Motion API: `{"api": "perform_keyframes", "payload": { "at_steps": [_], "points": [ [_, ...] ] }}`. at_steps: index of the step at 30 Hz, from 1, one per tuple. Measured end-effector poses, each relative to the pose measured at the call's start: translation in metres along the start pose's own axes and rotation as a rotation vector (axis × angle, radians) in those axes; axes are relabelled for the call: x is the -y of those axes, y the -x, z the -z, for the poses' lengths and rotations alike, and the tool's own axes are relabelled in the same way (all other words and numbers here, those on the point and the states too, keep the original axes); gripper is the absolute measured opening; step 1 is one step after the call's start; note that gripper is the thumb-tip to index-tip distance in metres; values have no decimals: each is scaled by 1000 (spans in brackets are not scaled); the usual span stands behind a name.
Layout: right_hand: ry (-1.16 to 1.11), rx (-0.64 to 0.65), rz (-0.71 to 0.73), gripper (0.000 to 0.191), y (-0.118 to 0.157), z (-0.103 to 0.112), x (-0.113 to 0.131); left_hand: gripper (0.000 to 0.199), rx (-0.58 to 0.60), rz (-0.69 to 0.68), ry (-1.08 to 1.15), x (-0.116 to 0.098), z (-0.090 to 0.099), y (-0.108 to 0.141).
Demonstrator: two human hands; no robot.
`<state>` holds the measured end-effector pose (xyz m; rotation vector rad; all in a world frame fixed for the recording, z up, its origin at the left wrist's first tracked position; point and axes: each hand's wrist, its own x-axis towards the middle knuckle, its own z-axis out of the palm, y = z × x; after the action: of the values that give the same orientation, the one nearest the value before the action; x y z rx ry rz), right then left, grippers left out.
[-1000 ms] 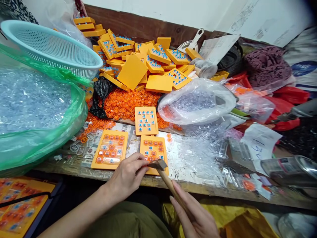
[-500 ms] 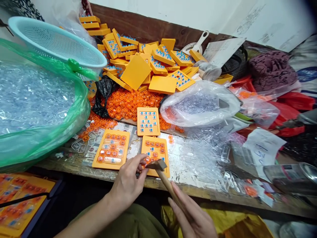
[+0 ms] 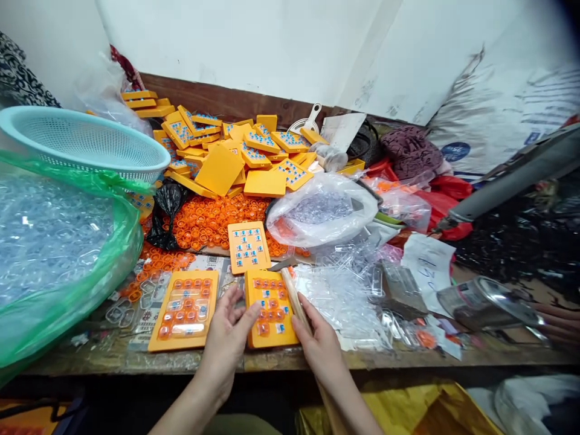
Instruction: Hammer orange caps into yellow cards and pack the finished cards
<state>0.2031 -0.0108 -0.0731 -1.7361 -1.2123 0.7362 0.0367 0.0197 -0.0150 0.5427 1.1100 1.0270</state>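
Observation:
My left hand (image 3: 229,329) is at the left edge of a yellow plastic panel (image 3: 268,339), its thumb over the top face and its fingers curled beside the edge. Rows of orange clear caps and small blue switches cover that panel. In my right hand (image 3: 321,338) is a hammer (image 3: 290,284), gripped by its wooden handle along the panel's right edge. The dark hammer head points away from me, just beyond the panel. Left of my hands lies a second capped panel (image 3: 181,344). Behind them is a panel with bare blue switches (image 3: 249,248).
A heap of yellow panels (image 3: 265,183) and loose orange caps (image 3: 212,220) fills the back. A green bag (image 3: 131,241) and blue basket (image 3: 90,139) stand left. To the right are a white bag (image 3: 281,226), clear plastic pieces (image 3: 339,290), a can (image 3: 471,302) and another person's hand (image 3: 562,323).
The hammer has swung from over the panel to its right edge. My left hand has gone from pinching at the caps to the panel's left edge. The view has shifted up and right.

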Motion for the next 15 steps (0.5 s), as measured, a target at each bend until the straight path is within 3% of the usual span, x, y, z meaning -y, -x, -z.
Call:
{"api": "perform_keyframes", "payload": {
  "at_steps": [4,9,15],
  "points": [
    [123,30,107,50,2,2,4,41,179,152,201,0,-12,4],
    [315,115,263,32,-9,17,17,41,39,191,301,3,-3,14],
    [570,51,396,29,-36,19,33,38,-128,198,322,3,12,15]
  ]
}}
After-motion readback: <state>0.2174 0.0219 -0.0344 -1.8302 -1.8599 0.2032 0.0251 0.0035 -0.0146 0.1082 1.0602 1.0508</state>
